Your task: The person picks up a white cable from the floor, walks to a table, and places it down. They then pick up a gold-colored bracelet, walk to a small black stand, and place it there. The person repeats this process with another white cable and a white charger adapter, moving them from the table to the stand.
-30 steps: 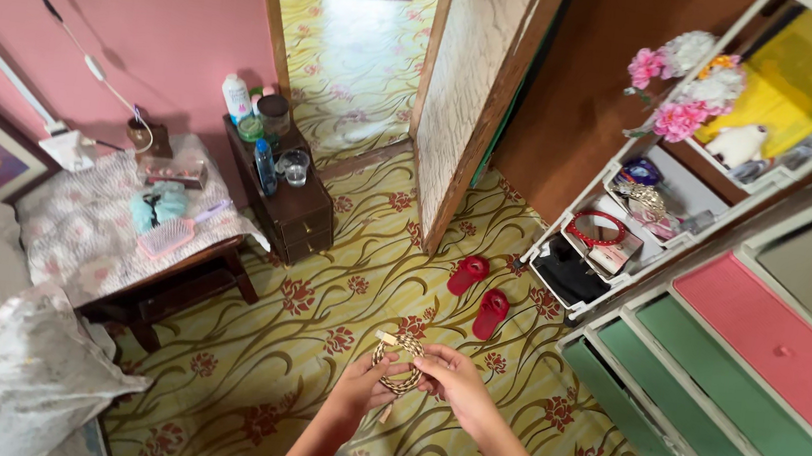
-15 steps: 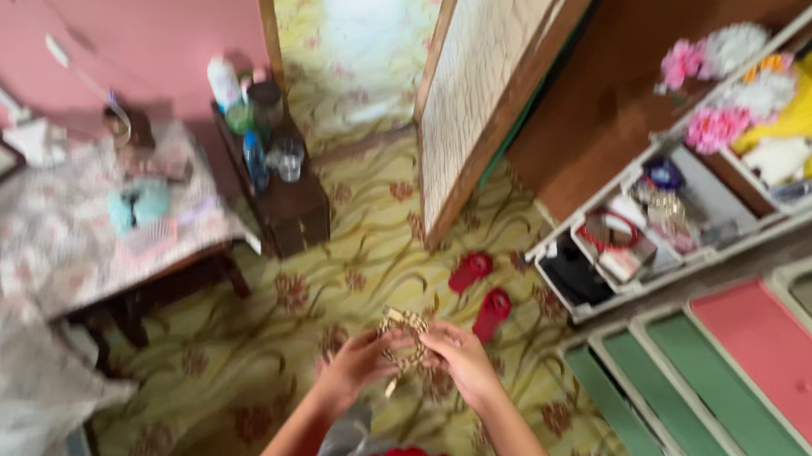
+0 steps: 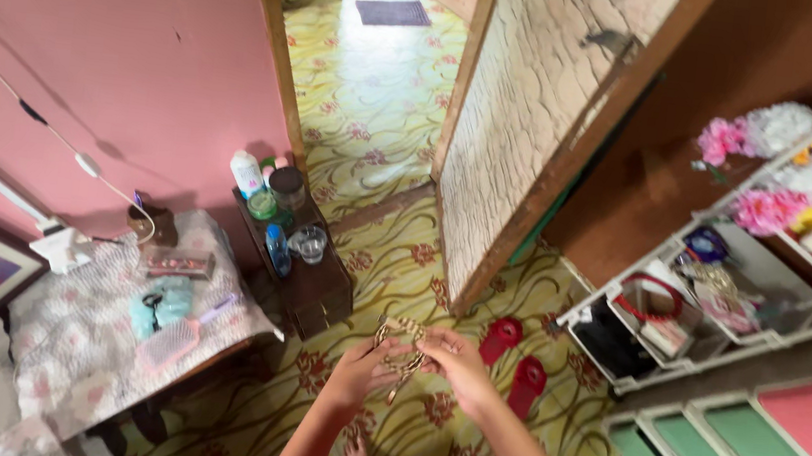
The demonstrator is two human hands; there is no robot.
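The view has swung up toward the doorway – both hands, left [image 3: 357, 374] and right [image 3: 457, 364], still grip the coiled cord [image 3: 400, 350] (beige, braided) above the floor [image 3: 443, 262] – winding looks nearly finished

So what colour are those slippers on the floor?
The slippers are red, seen best in the head view.

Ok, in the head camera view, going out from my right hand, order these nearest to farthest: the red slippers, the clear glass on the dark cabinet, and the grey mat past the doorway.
From the right hand:
1. Red slippers, on the floor just to its right.
2. Clear glass, up and left on the dark cabinet.
3. Grey mat, far off through the doorway, at the top of the view.
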